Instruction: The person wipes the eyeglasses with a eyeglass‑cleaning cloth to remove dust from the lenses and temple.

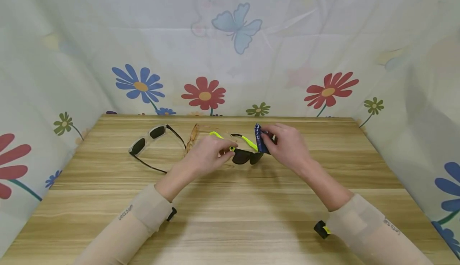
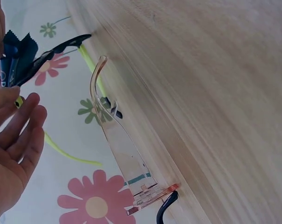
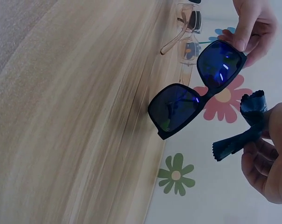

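Observation:
My left hand (image 1: 206,155) pinches a pair of sunglasses (image 1: 241,157) by one outer corner of the frame. They have dark lenses and neon-yellow temples, and the temples are unfolded. In the right wrist view the blue-tinted lenses of these sunglasses (image 3: 175,107) face the camera, tilted. A crumpled dark blue cloth (image 1: 262,147) with zigzag edges is pinched by my right hand (image 1: 287,145), close beside the far end of the sunglasses. The right wrist view shows a gap between the cloth (image 3: 243,140) and the lenses.
Left on the wooden table (image 1: 230,225) lie clear-framed sunglasses (image 1: 138,146) with dark lenses and black temples. Between them and the left hand are peach transparent glasses (image 1: 194,133), partly hidden by that hand. A flower-printed curtain (image 1: 269,69) hangs behind and at both sides.

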